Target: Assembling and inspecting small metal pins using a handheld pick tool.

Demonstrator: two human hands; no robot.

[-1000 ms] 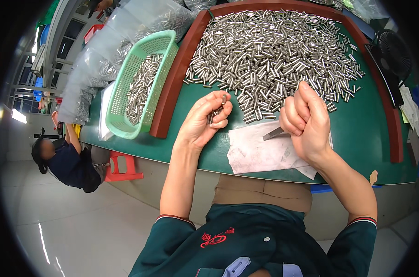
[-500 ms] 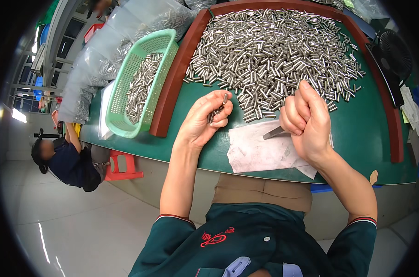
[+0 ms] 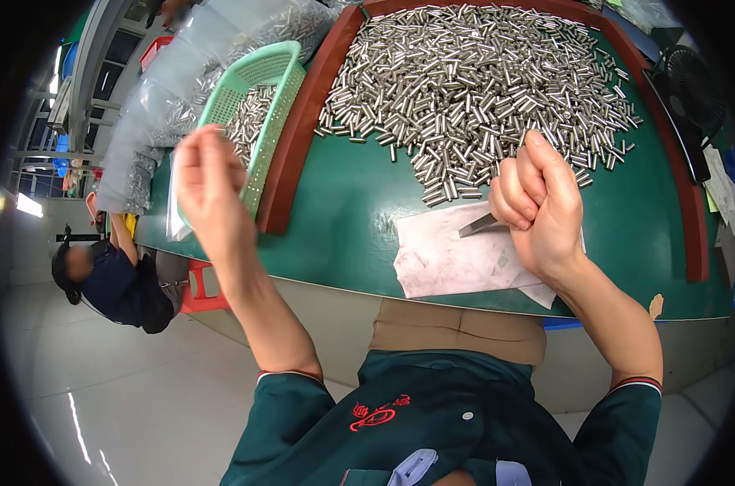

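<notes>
Spreading beneath everything, one green worktop (image 3: pixel 347 259), its near edge bowed by the lens. Clear plastic bags (image 3: pixel 169 85), filled with metal parts, massed at far left. Red-brown border (image 3: pixel 290 154), raised, along the left, far and right sides of a broad heap of metal pins (image 3: pixel 472 89); pins short, silver, cylindrical, their long axes crossing at many angles. Seated co-worker (image 3: pixel 116 287), dark top, beyond the left end, beside a red stool (image 3: pixel 205 287). Green basket (image 3: pixel 274 134), perforated, outside the border's left side, long axis slanting from near left to far right, more pins within. Black fan (image 3: pixel 691 93), at right, beyond the border. Pale sheet (image 3: pixel 440 263), smudged, flat on the worktop between heap and near edge. Left hand (image 3: pixel 212 178), motion-blurred, in front of the basket's near part, fingers pointing away from the person; grip and contents cannot be told, nor whether it touches the basket. Right hand (image 3: pixel 539 202), curled closed at the heap's near right, around a grey metal strip (image 3: pixel 478 225). Strip: over the sheet, free end pointing left and slightly toward the person, long axis running obliquely up into the fist; contact with the sheet cannot be told. Single pin (image 3: pixel 393 152), just left of the heap, long axis pointing roughly toward the person.
</notes>
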